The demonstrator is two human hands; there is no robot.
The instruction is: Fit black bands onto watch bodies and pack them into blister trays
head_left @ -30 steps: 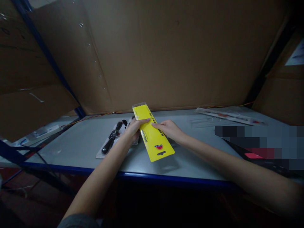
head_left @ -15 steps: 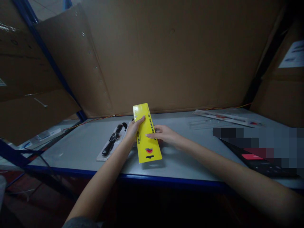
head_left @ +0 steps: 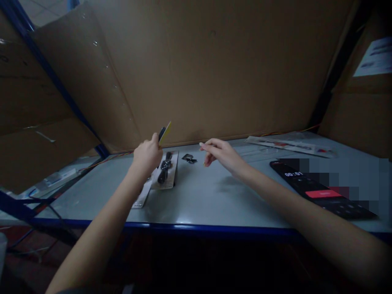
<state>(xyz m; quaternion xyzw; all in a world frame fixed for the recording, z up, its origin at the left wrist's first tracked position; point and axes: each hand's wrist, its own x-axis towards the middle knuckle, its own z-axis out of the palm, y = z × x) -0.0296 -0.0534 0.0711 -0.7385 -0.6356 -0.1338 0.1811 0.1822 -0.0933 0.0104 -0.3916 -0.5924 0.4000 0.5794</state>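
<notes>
My left hand point(head_left: 147, 155) is closed on a long yellow package point(head_left: 165, 132), seen edge-on and tilted up above the grey shelf point(head_left: 199, 200); only its top end shows past my fingers. My right hand point(head_left: 221, 154) hovers just over the shelf with fingers loosely apart and nothing in it. Between the hands lies a small dark item point(head_left: 189, 158). Below my left hand rests a clear backing card with a black watch-like object point(head_left: 165, 169) on it, and another pale card point(head_left: 142, 198) sticks out under my wrist.
A dark phone point(head_left: 318, 194) showing a timer and a red button lies at the right. Flat printed packages point(head_left: 290, 145) sit at the back right. Cardboard walls point(head_left: 214, 69) close the back and sides. A blue rail point(head_left: 183, 228) edges the shelf front.
My left hand lifted the yellow package off the shelf and turned it edge-on. My right hand let go and drew right. The watch card and small dark item are now uncovered.
</notes>
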